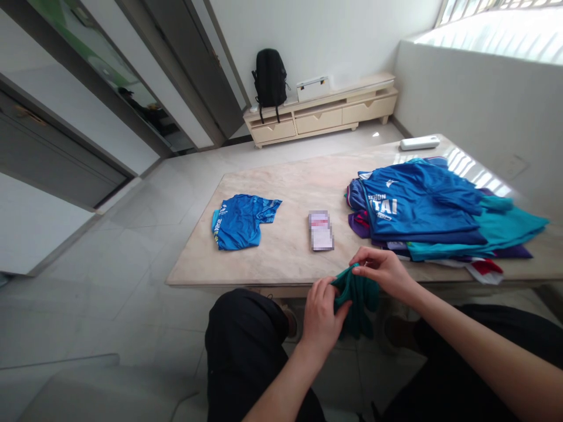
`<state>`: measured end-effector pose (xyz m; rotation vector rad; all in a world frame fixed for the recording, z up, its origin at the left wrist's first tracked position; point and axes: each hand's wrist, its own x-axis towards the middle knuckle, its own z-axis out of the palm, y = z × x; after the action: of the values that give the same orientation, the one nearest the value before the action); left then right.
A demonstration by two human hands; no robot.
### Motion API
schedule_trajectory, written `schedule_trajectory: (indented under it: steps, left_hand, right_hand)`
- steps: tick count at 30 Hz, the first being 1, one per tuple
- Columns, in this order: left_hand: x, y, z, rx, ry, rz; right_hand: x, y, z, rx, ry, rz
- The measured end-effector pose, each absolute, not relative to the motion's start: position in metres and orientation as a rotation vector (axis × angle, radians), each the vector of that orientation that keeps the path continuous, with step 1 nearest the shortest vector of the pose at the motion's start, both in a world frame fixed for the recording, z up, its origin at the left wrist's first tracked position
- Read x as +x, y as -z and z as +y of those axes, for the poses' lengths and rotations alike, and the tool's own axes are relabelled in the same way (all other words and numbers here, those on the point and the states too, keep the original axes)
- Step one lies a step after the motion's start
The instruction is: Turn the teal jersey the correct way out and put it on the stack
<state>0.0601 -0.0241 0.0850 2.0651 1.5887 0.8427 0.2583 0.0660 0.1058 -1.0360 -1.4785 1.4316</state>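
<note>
A bunched green garment (358,299) hangs between my two hands, just past the table's near edge and above my knees. My left hand (323,310) is closed around its left side, thumb toward me. At its upper right, my right hand (380,269) pinches the cloth between thumb and fingers. Its full shape is hidden in the folds, so I cannot tell what kind of garment it is. Beyond my hands, a small pinkish-white item (321,231), blurred out, lies on the table. To its left lies a folded blue shirt (241,221) with white print.
On the right of the marble-look table (290,181) is a heap of blue, teal and purple clothes (422,202). A white oblong object (419,143) lies at the far corner. Behind, a low cabinet (319,119) carries a black backpack (270,79) and a white box (313,89).
</note>
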Motion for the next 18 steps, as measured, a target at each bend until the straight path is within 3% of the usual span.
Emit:
schedule_trajectory:
  steps: [18]
  left_hand:
    - [0.0584, -0.085, -0.0241, 2.147, -0.538, 1.595]
  right_hand:
    - [0.2585, -0.1045, 0.0668, -1.1, -1.391, -1.507]
